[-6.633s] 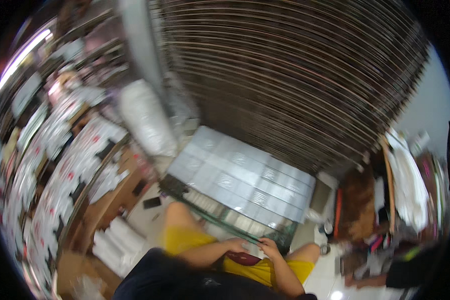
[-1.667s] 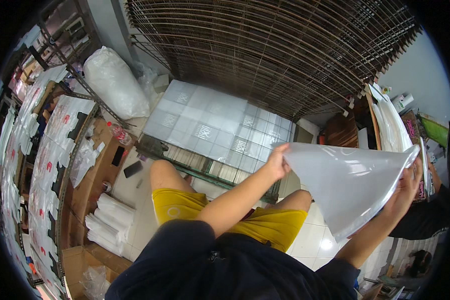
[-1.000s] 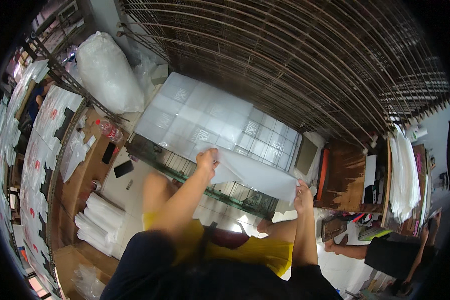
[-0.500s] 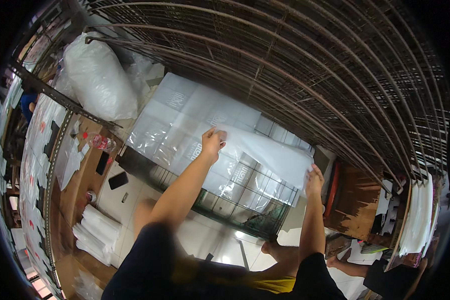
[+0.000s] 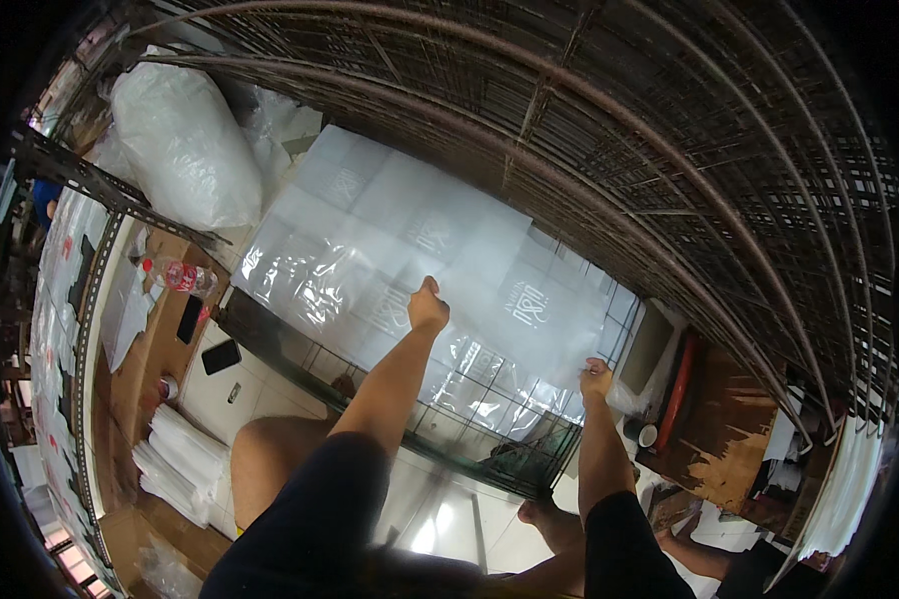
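Observation:
A clear, frosted plastic bag (image 5: pixel 559 272) with white print lies spread over the right part of a wire rack. Along its near edge, my left hand (image 5: pixel 429 305) is closed in a pinch on the bag's left corner. At the right corner my right hand (image 5: pixel 596 378) pinches the same bag between curled fingers. More printed plastic bags (image 5: pixel 315 225) lie overlapping across the rack's left and middle. Bare wires of the wire rack (image 5: pixel 449 436) show along the near side, beneath the glossy edges of the bags.
Tall stacked wire racks (image 5: pixel 669 120) lean over the far side. A stuffed white plastic sack (image 5: pixel 188 145) stands at the far left. Left of me are a bottle (image 5: pixel 182 278), a black phone (image 5: pixel 221 357) and rolled white sheets (image 5: pixel 177 464). A wooden board (image 5: pixel 724 419) is at right.
The bag, lifted and folded over between my hands before, now lies flat with its print showing. My right hand has come down and left; my left hand has lowered slightly.

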The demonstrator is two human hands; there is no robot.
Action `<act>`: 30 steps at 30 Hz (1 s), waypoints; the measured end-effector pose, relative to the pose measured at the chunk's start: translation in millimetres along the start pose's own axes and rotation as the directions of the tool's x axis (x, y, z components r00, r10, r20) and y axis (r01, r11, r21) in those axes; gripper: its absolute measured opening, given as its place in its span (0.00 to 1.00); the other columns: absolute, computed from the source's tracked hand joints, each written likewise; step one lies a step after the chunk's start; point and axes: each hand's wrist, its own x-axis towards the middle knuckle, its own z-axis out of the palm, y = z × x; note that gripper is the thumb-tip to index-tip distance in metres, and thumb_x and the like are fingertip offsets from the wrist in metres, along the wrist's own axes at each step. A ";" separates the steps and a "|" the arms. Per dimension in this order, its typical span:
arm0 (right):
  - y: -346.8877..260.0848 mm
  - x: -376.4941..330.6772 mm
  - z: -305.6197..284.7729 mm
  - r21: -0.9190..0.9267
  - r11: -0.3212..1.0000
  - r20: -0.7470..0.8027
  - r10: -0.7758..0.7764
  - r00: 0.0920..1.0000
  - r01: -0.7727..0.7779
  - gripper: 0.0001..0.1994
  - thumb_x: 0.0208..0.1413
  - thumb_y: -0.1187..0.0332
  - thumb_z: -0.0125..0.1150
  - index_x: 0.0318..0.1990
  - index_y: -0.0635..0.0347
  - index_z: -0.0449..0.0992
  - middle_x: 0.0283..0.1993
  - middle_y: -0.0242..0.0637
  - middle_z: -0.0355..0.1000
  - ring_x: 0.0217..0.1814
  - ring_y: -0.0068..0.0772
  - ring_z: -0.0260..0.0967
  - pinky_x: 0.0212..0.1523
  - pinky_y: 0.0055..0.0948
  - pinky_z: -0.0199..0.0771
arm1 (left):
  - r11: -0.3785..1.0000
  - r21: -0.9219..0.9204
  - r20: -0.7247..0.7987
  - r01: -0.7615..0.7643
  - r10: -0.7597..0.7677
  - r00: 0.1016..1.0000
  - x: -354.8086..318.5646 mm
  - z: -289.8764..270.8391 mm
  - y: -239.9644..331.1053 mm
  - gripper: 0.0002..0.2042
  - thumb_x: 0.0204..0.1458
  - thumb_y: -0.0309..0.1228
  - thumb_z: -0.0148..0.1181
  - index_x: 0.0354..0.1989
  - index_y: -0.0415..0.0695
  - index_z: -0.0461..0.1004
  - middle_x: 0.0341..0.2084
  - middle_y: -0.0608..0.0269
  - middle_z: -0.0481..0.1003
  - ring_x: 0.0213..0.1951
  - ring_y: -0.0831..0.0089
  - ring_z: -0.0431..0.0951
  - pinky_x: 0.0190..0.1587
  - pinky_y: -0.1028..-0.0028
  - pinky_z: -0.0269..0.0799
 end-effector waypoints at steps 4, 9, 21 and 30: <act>-20.4 3.5 12.0 -0.214 0.973 -0.016 -0.092 0.996 0.087 0.19 0.38 0.79 0.53 0.43 0.59 0.75 0.38 0.47 0.73 0.33 0.30 0.72 0.32 0.28 0.73 | 0.996 0.077 0.058 -0.038 0.034 0.998 8.4 4.7 -13.6 0.10 0.37 0.23 0.53 0.30 0.48 0.75 0.28 0.53 0.75 0.39 0.57 0.75 0.41 0.63 0.71; -46.6 12.5 12.8 -0.233 0.972 0.008 0.019 1.000 -0.017 0.23 0.38 0.79 0.50 0.47 0.61 0.74 0.45 0.47 0.73 0.35 0.35 0.74 0.37 0.27 0.72 | 0.980 0.199 0.252 -0.024 -0.027 0.967 16.6 -10.7 0.9 0.21 0.41 0.34 0.56 0.49 0.52 0.71 0.41 0.54 0.73 0.47 0.60 0.72 0.50 0.67 0.68; -62.5 15.4 9.2 -0.247 0.966 -0.009 0.069 0.998 -0.069 0.19 0.37 0.77 0.53 0.41 0.61 0.77 0.39 0.47 0.74 0.42 0.40 0.73 0.45 0.28 0.71 | 0.924 0.346 0.482 -0.162 -0.027 0.876 18.0 -16.7 2.1 0.30 0.41 0.34 0.54 0.58 0.45 0.59 0.57 0.59 0.61 0.58 0.64 0.61 0.57 0.67 0.61; -54.5 14.4 13.2 -0.241 0.968 -0.031 0.068 0.997 -0.073 0.19 0.39 0.76 0.53 0.44 0.60 0.76 0.42 0.45 0.74 0.44 0.38 0.72 0.45 0.29 0.70 | 0.885 0.402 0.541 -0.233 -0.024 0.841 17.9 -14.0 2.2 0.37 0.38 0.41 0.60 0.60 0.44 0.55 0.61 0.58 0.53 0.59 0.53 0.55 0.57 0.62 0.60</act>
